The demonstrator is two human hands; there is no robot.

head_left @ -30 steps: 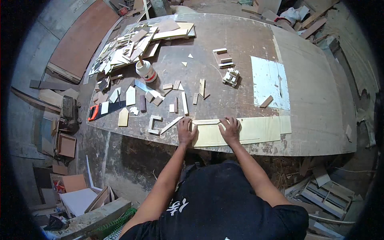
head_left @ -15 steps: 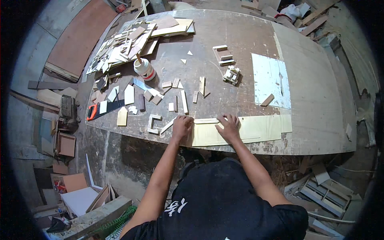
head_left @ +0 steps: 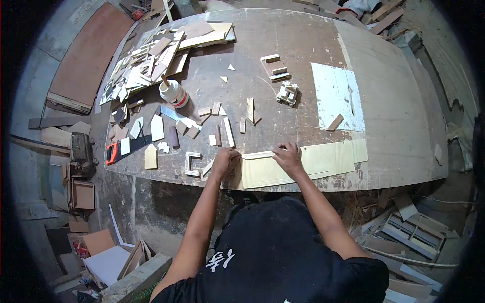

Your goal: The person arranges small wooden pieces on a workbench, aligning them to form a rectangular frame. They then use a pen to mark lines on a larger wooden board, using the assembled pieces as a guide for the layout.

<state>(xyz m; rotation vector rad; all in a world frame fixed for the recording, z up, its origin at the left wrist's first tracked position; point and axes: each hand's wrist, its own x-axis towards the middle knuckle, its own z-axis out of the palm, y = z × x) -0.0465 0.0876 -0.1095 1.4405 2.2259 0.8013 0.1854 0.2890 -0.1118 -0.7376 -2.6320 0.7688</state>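
Note:
A thin pale wooden strip (head_left: 258,155) lies along the far edge of a long, pale yellow board (head_left: 308,169) near the front of the worktable. At the strip's left end, my left hand (head_left: 226,162) is closed, with fingertips pinching that end. My right hand (head_left: 288,159) rests over the board, its thumb and fingers closed at the strip's other end. The exact contact of the fingertips is partly hidden. Just left of my left hand are a small U-shaped wooden frame (head_left: 193,164) and a loose stick (head_left: 207,167).
Wood offcuts (head_left: 151,60) are heaped at the far left, beside a white glue bottle (head_left: 174,94). An orange-handled saw (head_left: 112,153) lies at left among small cut pieces. Beyond my right hand are a small stacked wooden assembly (head_left: 287,94) and a whitish sheet (head_left: 337,96).
The whole view has shifted and turned slightly. Both hands stay at the strip's ends, with the right fingers lifted a little.

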